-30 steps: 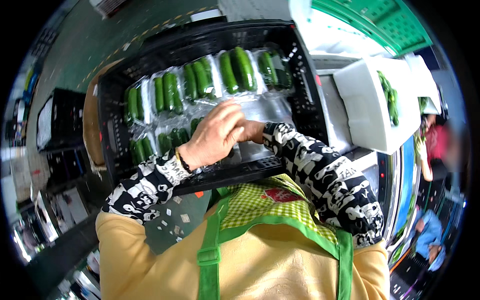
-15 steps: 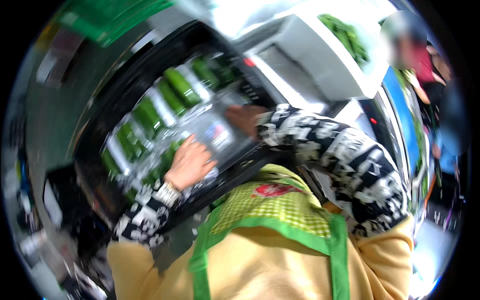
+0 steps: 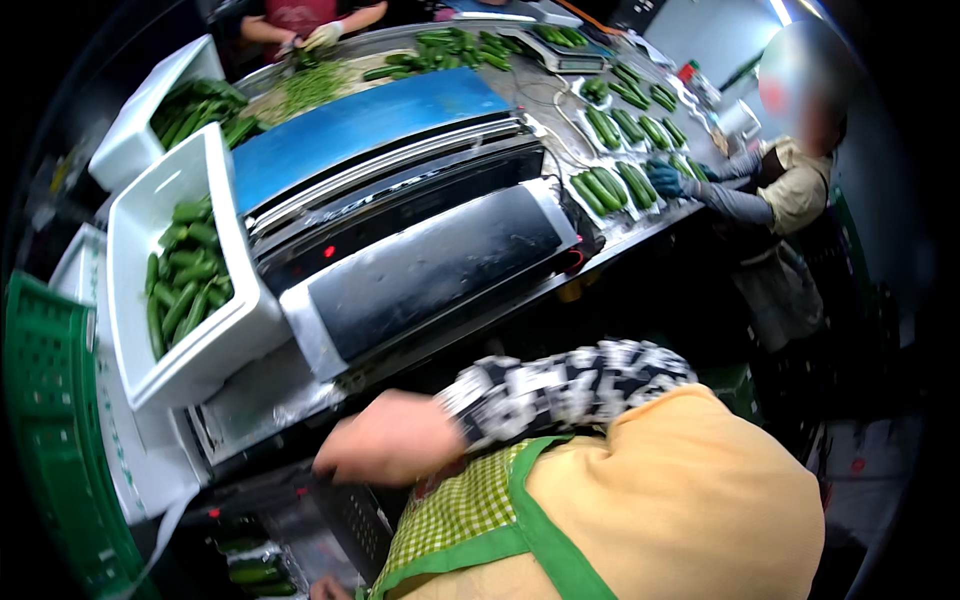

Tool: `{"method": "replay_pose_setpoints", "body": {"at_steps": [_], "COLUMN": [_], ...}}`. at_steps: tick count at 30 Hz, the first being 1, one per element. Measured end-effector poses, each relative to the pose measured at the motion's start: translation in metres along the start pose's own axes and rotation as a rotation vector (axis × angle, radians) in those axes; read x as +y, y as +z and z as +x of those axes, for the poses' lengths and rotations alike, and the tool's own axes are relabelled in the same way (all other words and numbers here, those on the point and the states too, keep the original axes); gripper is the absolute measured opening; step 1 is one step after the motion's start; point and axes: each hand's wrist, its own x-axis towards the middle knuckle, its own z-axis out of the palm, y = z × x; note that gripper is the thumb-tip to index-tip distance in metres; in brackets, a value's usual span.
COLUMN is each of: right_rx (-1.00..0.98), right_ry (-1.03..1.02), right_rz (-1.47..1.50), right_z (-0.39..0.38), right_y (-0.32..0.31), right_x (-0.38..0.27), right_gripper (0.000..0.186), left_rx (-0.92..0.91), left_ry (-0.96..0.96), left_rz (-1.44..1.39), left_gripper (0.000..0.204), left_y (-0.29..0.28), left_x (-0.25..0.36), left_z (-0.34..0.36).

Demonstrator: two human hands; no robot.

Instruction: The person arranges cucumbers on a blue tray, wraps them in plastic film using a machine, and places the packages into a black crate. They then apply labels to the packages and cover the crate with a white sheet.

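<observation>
Head view: wrapped cucumbers, lying crosswise, sit left of the blurred right hand, nearer the left hand; fingers apart or together, cannot tell.

Bright lamp upper right, dark bent edges

Green cukes, laid side by side, are wrapped in shiny film in a black crate, like 7 o'clock-ish.

Got 2 white foam boxes upper left, 1 blue-topped machine upper middle, 2 co-workers, plus 1 black crate lower left.
</observation>
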Motion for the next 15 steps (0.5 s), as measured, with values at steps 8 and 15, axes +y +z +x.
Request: {"method": "replay_pose_setpoints", "body": {"at_steps": [8,15], "right_rx": [1.605,1.549], "right_ry": [0.87,1.23], "right_rz": [0.38,0.244], "right_z": [-0.341,-0.442], "right_y": [-0.223,-0.278], "right_x": [0.163,0.256], "right_gripper": [0.039,0.032], "left_rx": [0.424,-0.391], "left_ry": [0.265,0.647], "left_rz": [-0.209,-0.51], "left_gripper": [0.02,0.022], "left_y": [-0.009,0.177], "left_x": [0.284,0.601], "left_z": [0.048,0.108]}}
